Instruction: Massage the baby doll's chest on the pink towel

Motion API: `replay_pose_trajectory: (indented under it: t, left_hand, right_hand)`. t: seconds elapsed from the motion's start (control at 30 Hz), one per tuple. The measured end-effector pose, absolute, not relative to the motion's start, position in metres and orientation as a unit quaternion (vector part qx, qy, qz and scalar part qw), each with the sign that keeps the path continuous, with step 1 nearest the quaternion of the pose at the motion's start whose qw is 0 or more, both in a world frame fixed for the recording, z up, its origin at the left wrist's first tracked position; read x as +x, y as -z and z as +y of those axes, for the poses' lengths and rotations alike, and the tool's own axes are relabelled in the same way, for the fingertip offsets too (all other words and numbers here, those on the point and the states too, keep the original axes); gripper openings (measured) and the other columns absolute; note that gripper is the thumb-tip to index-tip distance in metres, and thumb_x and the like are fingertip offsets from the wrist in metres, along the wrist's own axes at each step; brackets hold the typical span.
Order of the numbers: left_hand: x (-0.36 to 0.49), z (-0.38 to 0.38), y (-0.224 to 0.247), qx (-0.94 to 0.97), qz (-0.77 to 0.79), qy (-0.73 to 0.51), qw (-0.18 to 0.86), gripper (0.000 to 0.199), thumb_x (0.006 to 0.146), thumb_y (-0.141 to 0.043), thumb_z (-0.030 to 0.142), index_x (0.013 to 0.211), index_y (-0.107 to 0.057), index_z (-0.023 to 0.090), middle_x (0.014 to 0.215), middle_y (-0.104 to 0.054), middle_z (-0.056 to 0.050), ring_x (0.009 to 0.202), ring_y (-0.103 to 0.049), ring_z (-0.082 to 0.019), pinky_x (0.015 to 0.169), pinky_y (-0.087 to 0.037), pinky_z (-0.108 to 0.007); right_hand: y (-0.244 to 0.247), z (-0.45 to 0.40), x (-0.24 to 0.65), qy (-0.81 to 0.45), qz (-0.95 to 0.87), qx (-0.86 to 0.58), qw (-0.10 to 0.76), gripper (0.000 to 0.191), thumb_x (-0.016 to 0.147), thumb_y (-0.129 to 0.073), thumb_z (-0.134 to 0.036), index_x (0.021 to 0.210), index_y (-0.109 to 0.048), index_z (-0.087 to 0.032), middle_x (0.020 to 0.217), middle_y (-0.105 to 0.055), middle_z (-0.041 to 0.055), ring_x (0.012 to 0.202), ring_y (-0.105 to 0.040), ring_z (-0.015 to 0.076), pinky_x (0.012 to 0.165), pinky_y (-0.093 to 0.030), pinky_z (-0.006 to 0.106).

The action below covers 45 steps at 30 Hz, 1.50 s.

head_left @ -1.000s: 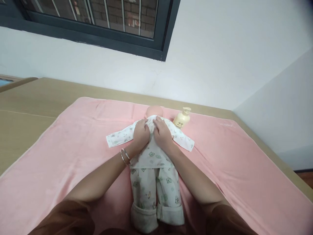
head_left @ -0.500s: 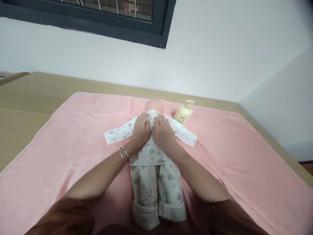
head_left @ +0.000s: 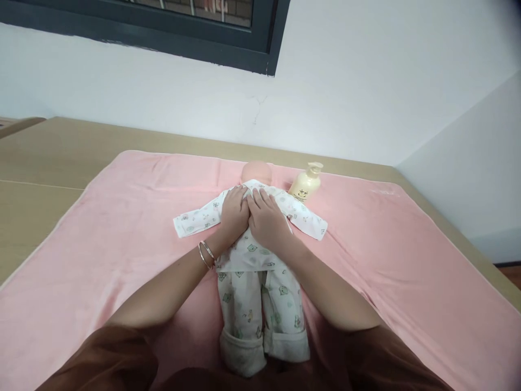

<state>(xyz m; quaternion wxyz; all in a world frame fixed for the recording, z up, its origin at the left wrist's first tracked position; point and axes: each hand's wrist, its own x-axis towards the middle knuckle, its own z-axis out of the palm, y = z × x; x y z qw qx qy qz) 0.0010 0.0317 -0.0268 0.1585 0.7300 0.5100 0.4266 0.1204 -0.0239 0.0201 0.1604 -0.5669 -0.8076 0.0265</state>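
Note:
A baby doll [head_left: 253, 260] in white printed pajamas lies on a pink blanket [head_left: 134, 228], its head at the far end and its sleeves spread to both sides. The pajama cuffs are folded up at the near end. My left hand [head_left: 235, 214] rests flat on the upper back or chest of the pajama top; I cannot tell which side of the doll faces up. Beside it, my right hand [head_left: 266, 217] lies flat on the same top, the two hands touching at the middle. The fingers of both hands are stretched out toward the doll's head.
A cream pump bottle [head_left: 306, 183] stands on the blanket right of the doll's head. Under the blanket is a wooden table [head_left: 44, 157], bordered at the back by a white wall [head_left: 345, 81] with a dark window frame [head_left: 228, 54].
My right hand has shifted slightly left on the pajama top, closing the small gap to my left hand. The whole view has moved a little; the doll and bottle stay in place.

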Motion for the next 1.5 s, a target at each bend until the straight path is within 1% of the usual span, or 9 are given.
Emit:
replay_pose_trajectory:
  t: [0.1, 0.33, 0.5, 0.67, 0.83, 1.0, 1.13, 1.27, 1.5]
  left_hand:
    - [0.001, 0.03, 0.027, 0.733, 0.506, -0.427, 0.156, 0.041, 0.092, -0.038, 0.024, 0.124, -0.062, 0.014, 0.135, -0.063, -0.014, 0.131, -0.054, -0.027, 0.118, -0.039, -0.052]
    - [0.002, 0.026, 0.024, 0.731, 0.518, -0.418, 0.149, 0.041, 0.091, -0.042, 0.024, 0.125, -0.061, 0.014, 0.136, -0.063, -0.013, 0.133, -0.053, -0.026, 0.118, -0.039, -0.048]
    - [0.001, 0.025, 0.021, 0.757, 0.506, -0.395, 0.124, 0.042, 0.095, -0.033, 0.022, 0.126, -0.061, 0.013, 0.135, -0.063, -0.014, 0.131, -0.054, -0.026, 0.117, -0.039, -0.049]
    - [0.004, 0.016, 0.019, 0.769, 0.507, -0.375, 0.1, 0.044, 0.095, -0.035, 0.025, 0.13, -0.057, 0.009, 0.142, -0.057, -0.018, 0.138, -0.047, -0.03, 0.119, -0.035, -0.052]
    - [0.009, 0.011, 0.013, 0.768, 0.525, -0.35, 0.114, 0.047, 0.093, -0.04, 0.025, 0.134, -0.054, 0.007, 0.146, -0.053, -0.019, 0.142, -0.042, -0.032, 0.12, -0.032, -0.054]
    - [0.0, 0.035, 0.009, 0.767, 0.527, -0.335, 0.144, 0.043, 0.092, -0.04, 0.028, 0.127, -0.058, 0.01, 0.137, -0.06, -0.018, 0.133, -0.052, -0.03, 0.115, -0.04, -0.052]
    - [-0.001, 0.039, 0.008, 0.781, 0.534, -0.301, 0.12, 0.042, 0.094, -0.036, 0.026, 0.124, -0.059, 0.008, 0.133, -0.061, -0.021, 0.129, -0.055, -0.032, 0.111, -0.042, -0.055]
    - [0.013, 0.01, 0.012, 0.791, 0.527, -0.308, 0.046, 0.047, 0.097, -0.034, 0.026, 0.133, -0.051, 0.002, 0.143, -0.052, -0.027, 0.141, -0.043, -0.035, 0.117, -0.033, -0.056]
    - [0.006, 0.021, 0.014, 0.819, 0.495, -0.285, 0.052, 0.046, 0.095, -0.034, 0.023, 0.131, -0.052, 0.001, 0.141, -0.053, -0.027, 0.14, -0.044, -0.035, 0.116, -0.036, -0.057]
  right_hand:
    - [-0.02, -0.004, 0.139, -0.077, -0.789, -0.583, 0.179, 0.051, 0.099, -0.03, -0.025, 0.147, -0.048, -0.015, 0.159, -0.036, 0.0119, 0.149, -0.028, 0.0303, 0.123, -0.022, 0.053]
    - [-0.015, -0.008, 0.136, -0.025, -0.728, -0.664, 0.17, 0.056, 0.1, -0.029, -0.027, 0.149, -0.039, -0.001, 0.155, -0.037, 0.0228, 0.147, -0.031, 0.0344, 0.121, -0.025, 0.052]
    - [-0.02, -0.028, 0.116, -0.006, -0.795, -0.589, 0.147, 0.054, 0.097, -0.033, -0.017, 0.15, -0.042, -0.011, 0.16, -0.034, 0.0142, 0.15, -0.024, 0.0333, 0.122, -0.018, 0.056]
    - [-0.02, 0.005, 0.15, -0.107, -0.778, -0.591, 0.184, 0.051, 0.102, -0.028, -0.032, 0.148, -0.046, -0.02, 0.16, -0.034, 0.008, 0.15, -0.025, 0.0311, 0.121, -0.024, 0.055]
    - [-0.013, 0.018, 0.162, -0.106, -0.718, -0.657, 0.205, 0.06, 0.101, -0.031, -0.039, 0.15, -0.038, -0.006, 0.158, -0.034, 0.0195, 0.15, -0.025, 0.0339, 0.12, -0.026, 0.053]
    - [-0.014, -0.013, 0.13, -0.014, -0.732, -0.662, 0.16, 0.059, 0.099, -0.031, -0.028, 0.146, -0.039, 0.008, 0.15, -0.041, 0.0288, 0.144, -0.035, 0.0377, 0.12, -0.026, 0.05]
    - [-0.022, -0.025, 0.123, 0.006, -0.746, -0.647, 0.16, 0.055, 0.097, -0.035, -0.024, 0.143, -0.044, 0.006, 0.147, -0.046, 0.0287, 0.141, -0.039, 0.0375, 0.119, -0.029, 0.05]
    - [-0.03, -0.004, 0.146, -0.089, -0.736, -0.652, 0.16, 0.05, 0.099, -0.031, -0.03, 0.134, -0.054, -0.002, 0.145, -0.052, 0.0221, 0.139, -0.044, 0.0319, 0.117, -0.034, 0.044]
    - [-0.029, -0.011, 0.14, -0.067, -0.731, -0.666, 0.133, 0.056, 0.1, -0.034, -0.03, 0.143, -0.043, 0.005, 0.149, -0.045, 0.0256, 0.143, -0.038, 0.0339, 0.121, -0.026, 0.048]
